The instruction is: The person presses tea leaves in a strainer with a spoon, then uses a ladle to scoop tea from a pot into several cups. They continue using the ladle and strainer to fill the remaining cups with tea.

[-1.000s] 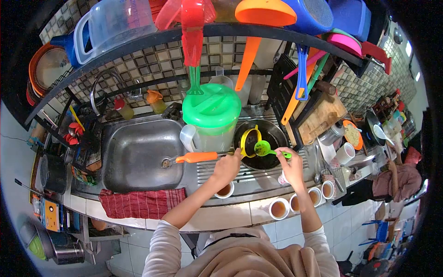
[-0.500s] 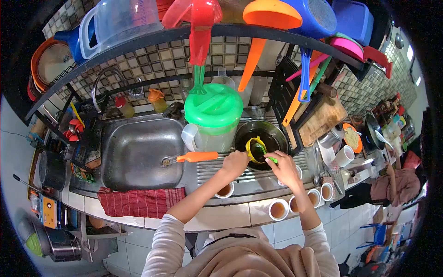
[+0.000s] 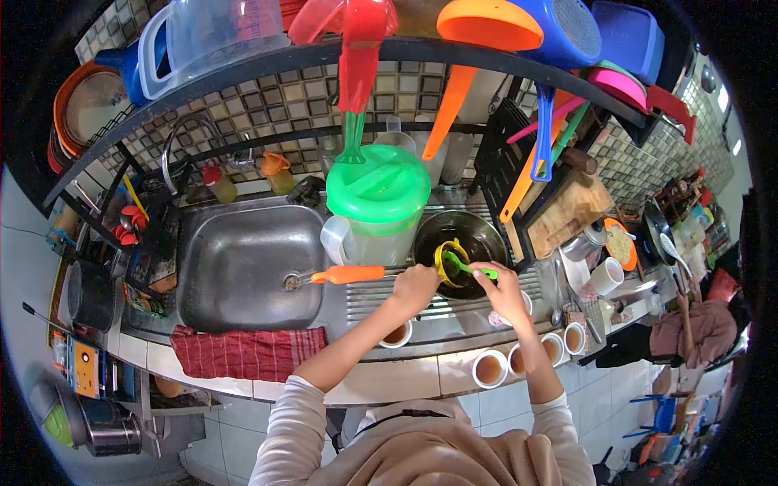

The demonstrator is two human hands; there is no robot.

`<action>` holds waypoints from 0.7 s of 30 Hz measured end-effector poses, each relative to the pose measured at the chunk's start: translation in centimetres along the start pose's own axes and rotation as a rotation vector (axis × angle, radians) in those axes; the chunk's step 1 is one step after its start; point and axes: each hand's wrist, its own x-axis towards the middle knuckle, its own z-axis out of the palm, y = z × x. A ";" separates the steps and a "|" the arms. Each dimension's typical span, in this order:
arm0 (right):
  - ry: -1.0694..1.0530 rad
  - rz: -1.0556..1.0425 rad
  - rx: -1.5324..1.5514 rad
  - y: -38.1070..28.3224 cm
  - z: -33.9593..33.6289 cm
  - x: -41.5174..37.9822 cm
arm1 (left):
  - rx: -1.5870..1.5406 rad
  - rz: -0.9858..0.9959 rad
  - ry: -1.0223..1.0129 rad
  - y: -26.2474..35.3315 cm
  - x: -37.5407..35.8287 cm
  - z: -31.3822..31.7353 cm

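My left hand (image 3: 416, 289) is closed on the handle end of a yellow strainer (image 3: 442, 249), which is held over a metal pot (image 3: 492, 235) with dark liquid in it. In my right hand (image 3: 500, 290) is a green spoon (image 3: 475, 271), its bowl end inside the strainer. What lies in the strainer is hard to make out. Below my left wrist stands a cup of brown drink (image 3: 396, 334). Another cup (image 3: 525, 304) is partly hidden behind my right hand.
A clear pitcher with a green lid (image 3: 378, 190) stands left of the pot, near an orange-handled tool (image 3: 352, 274). Further left is the sink (image 3: 251, 283), with a red cloth (image 3: 243, 354) on its front edge. Several filled cups (image 3: 489, 369) line the counter edge. Another person (image 3: 697, 328) is at right.
My right hand has shifted slightly right and turned, so the green spoon now lies more sideways across the strainer's rim. My left hand stays nearly in place.
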 end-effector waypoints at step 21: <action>-0.055 -0.095 -0.170 -2.1 -3.8 -2.3 | 0.315 0.068 0.111 0.9 -1.8 -1.1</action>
